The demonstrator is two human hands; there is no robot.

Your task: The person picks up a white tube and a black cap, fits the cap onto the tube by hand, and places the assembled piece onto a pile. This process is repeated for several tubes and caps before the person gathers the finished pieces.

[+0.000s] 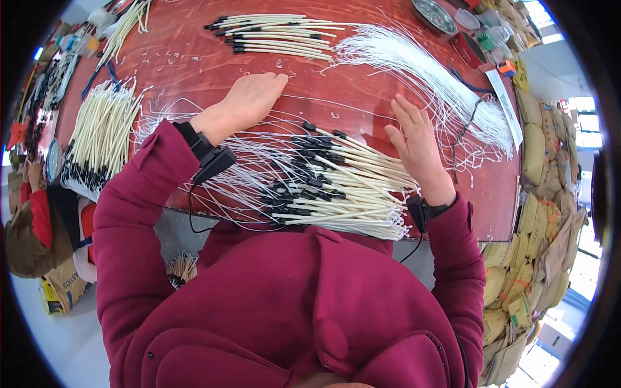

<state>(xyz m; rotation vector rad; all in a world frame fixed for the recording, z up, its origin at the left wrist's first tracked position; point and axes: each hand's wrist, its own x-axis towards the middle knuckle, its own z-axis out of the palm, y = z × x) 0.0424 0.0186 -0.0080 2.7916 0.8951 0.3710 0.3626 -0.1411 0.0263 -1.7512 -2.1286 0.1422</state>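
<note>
My left hand [253, 98] is over the red table, back up, its fingers pressed together. A thin white string [336, 103] runs from its fingers toward my right hand [417, 139], whose fingers are stretched and apart. Whether the string touches the right hand is hard to see. Beneath and between my hands lies a large pile of cream-coloured sticks [362, 194] with black ends and long white strings trailing left. Farther back, a small row of similar sticks [278, 35] lies beside a big bundle of loose white strings [420, 61], tied with a dark cord.
At the left, another heap of cream sticks [107, 129] stands on the table [187, 39]. Metal bowl [435, 16], red round container [468, 50] and a white strip [504, 107] are at the far right. Stacked sacks [537, 239] line the right side. Another person [42, 226] sits left.
</note>
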